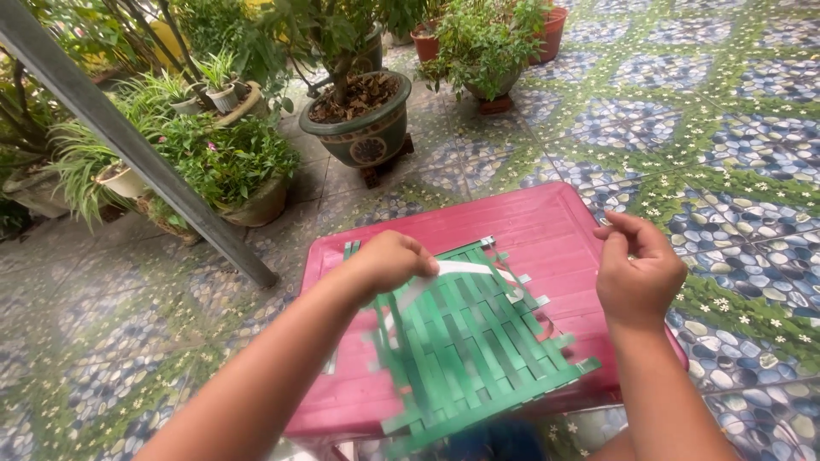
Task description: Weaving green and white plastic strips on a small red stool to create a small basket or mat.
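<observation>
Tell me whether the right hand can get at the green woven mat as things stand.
Probably yes: the right hand hangs just beside the green woven mat on the pink table, with nothing between them.

Pebble-pattern tile floor (717, 102), potted plants (359, 111), daylight.

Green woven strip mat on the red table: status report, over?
Left hand pinching a pale strip over the green woven strip mat. Right hand raised clear, fingers curled. Mat flat on red plastic table; nothing blocking.
</observation>
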